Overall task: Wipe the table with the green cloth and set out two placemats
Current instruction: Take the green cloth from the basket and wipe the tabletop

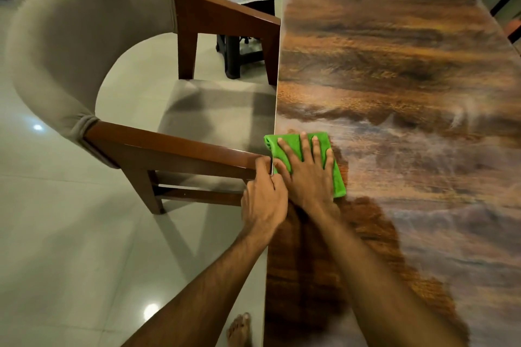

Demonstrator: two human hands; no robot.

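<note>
At the far left a grey-backed armchair [84,51] stands pushed against the table's long side, the end of its near wooden arm reaching that edge. The left hand [263,200] sits right there, fingers curled over the edge of the table [394,65] and gripping it, just beside the chair arm's tip, apparently as a brace.

Next to it the right hand [307,175] lies flat with its fingers spread wide, pressing the green cloth [337,180] onto the tabletop. The cloth is folded into a pad at the left border, one corner hanging slightly past the edge towards the chair seat.

Wiping looks barely under way. The strip nearest the person is dark and glossy, while the wood beyond and right of the cloth carries a pale, hazy film (probably the part not yet wiped, though some of it may be glare). No placemats appear anywhere in view, so that half of the task is all to come.

Leftward there is no room: the edge, the chair arm and the bracing hand crowd the cloth. To the right and towards the far end the top lies bare and open, so long strokes that way should meet nothing.
</note>
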